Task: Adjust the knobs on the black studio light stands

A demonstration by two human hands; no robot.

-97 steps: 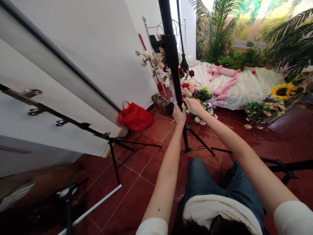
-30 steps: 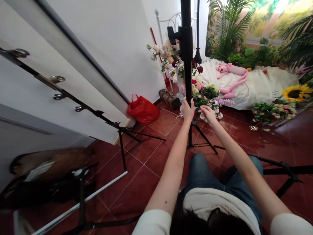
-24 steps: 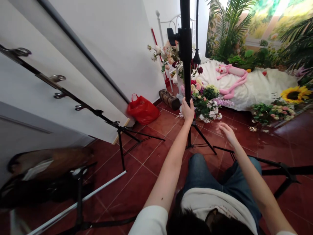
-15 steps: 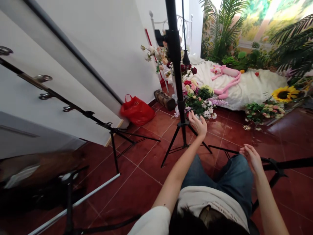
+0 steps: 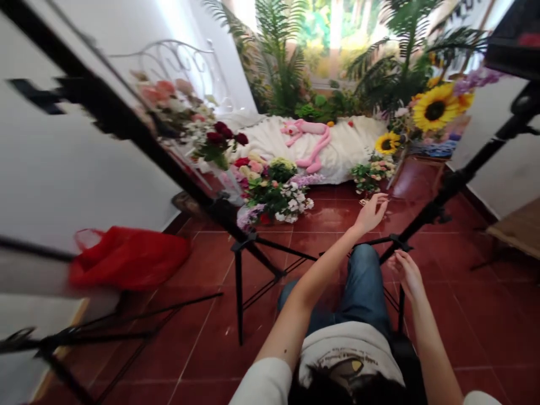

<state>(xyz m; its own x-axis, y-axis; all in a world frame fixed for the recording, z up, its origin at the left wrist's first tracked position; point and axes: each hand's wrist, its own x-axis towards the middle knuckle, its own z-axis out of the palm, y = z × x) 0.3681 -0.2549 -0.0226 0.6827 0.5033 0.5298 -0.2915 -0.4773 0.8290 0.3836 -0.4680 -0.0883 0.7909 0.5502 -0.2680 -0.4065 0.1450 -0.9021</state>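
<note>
My left hand (image 5: pixel 372 212) is raised in front of me above the red tiled floor, fingers apart and slightly bent, holding nothing. Lower and to its right, my right hand (image 5: pixel 408 274) hovers beside my knee with its fingers loosely curled; nothing shows in it. Beyond the hands, a pink plush toy (image 5: pixel 311 128) lies on a white cloth (image 5: pixel 346 157). Mixed flowers (image 5: pixel 280 191) stand in front of the cloth on the left, and a smaller bunch (image 5: pixel 373 173) on the right.
A black stand (image 5: pixel 147 146) slants across the left, and another stand (image 5: pixel 458 177) rises on the right. A red bag (image 5: pixel 130 257) lies by the left wall. Sunflowers (image 5: pixel 435 108) and palm leaves (image 5: pixel 280 56) are at the back; a low brown table (image 5: pixel 518 230) is at the right edge.
The view has turned to the right, bringing the right stand and low table in. My left hand has moved right, away from the left stand, and is nearer my right hand.
</note>
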